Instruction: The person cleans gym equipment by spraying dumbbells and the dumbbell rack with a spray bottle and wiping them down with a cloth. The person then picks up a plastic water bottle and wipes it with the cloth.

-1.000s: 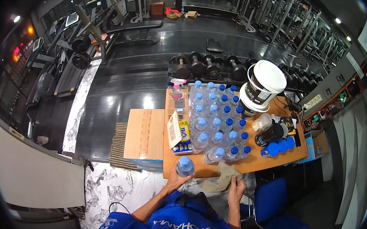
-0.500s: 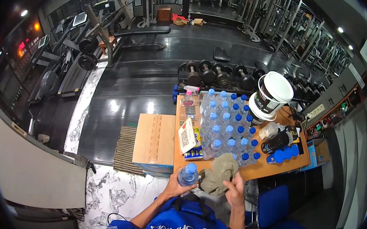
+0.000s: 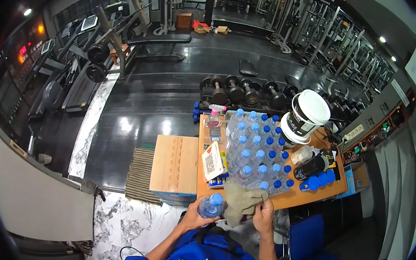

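Through the head camera I see the left hand (image 3: 195, 217) wrapped around a clear plastic bottle (image 3: 211, 206), rounded at the shoulder and topped by a ridged light-blue cap. The bottle is off the desk (image 3: 285, 200), just in front of its near edge. The right hand (image 3: 263, 219) pinches one side of a limp grey-green cloth (image 3: 241, 201), soft and deeply creased, which hangs between the two hands and covers part of the desk's edge. I cannot tell whether it touches the bottle.

On the smooth, wood-coloured desktop I see close rows of upright bottles (image 3: 255, 155), transparent and thin-walled, with light-blue caps towards the left and darker blue ones towards the right. Behind them on the right, a glossy white-lidded bucket (image 3: 309, 111) sits tilted on top of another. Near the rows' left side leans a flat white card (image 3: 213, 162) bearing a square code. Beside the desk stands a matte brown cardboard box (image 3: 174, 169), next to a ribbed, striped mat (image 3: 143, 176).
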### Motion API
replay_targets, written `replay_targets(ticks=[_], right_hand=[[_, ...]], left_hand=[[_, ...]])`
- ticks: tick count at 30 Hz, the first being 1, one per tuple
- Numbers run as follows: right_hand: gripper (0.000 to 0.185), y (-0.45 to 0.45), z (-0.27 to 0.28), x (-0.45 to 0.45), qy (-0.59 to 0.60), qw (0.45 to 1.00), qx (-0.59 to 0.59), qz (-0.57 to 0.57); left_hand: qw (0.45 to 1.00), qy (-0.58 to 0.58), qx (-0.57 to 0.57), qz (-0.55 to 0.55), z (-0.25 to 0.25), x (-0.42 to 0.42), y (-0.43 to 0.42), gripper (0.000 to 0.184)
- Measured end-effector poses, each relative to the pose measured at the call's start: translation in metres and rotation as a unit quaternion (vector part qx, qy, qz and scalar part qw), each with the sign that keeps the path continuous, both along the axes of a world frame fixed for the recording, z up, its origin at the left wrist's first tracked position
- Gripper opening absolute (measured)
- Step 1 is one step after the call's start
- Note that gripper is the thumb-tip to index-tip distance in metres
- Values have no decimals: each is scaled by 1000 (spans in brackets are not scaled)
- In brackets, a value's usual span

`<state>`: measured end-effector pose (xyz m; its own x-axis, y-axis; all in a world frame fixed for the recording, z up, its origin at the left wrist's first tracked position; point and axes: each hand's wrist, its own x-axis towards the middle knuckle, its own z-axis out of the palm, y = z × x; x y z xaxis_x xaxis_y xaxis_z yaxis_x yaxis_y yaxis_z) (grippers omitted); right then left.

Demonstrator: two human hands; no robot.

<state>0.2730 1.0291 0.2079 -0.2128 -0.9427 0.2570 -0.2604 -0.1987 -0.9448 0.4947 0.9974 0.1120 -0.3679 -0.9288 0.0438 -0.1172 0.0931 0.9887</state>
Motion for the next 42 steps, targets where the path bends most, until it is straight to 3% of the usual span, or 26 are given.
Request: replay_targets(ticks=[7, 10, 13, 16, 20, 23, 26, 30, 31, 34, 37, 42], right_hand=[[48, -15, -18, 43, -260, 958, 122, -14], [65, -20, -26, 51, -258, 959, 89, 75], [76, -30, -21, 60, -234, 961, 118, 83], [76, -39, 12, 89, -149, 988, -36, -14], [66, -44, -16, 71, 103, 995, 12, 4], [53, -50, -1, 87, -103, 994, -8, -21], [41, -49, 28, 96, -172, 982, -54, -60], [44, -41, 51, 92, -76, 977, -176, -90], [49, -38, 49, 96, -91, 987, -121, -55], [46, -56, 67, 109, 223, 970, -53, 83], [37, -55, 72, 125, 218, 976, -18, 6], [27, -54, 38, 108, 41, 997, 35, 56]], left_hand=[[999, 11, -13, -47, 10, 34, -26, 78], [998, 17, 1, -64, 14, 51, -39, 81], [997, 36, 6, -62, 16, 64, -45, 81], [996, 55, 20, -66, 27, 69, -53, 80], [995, 65, 18, -70, 26, 69, -59, 77], [995, 45, 14, -87, 44, 66, -65, 75], [994, 28, 8, -101, 45, 64, -68, 72], [994, 11, -9, -109, 43, 60, -69, 68], [993, 4, -17, -115, 46, 59, -69, 69], [991, -11, -35, -129, 59, 58, -68, 71], [990, -7, -53, -127, 60, 58, -70, 72], [988, -42, -53, -136, 55, 59, -67, 70]])
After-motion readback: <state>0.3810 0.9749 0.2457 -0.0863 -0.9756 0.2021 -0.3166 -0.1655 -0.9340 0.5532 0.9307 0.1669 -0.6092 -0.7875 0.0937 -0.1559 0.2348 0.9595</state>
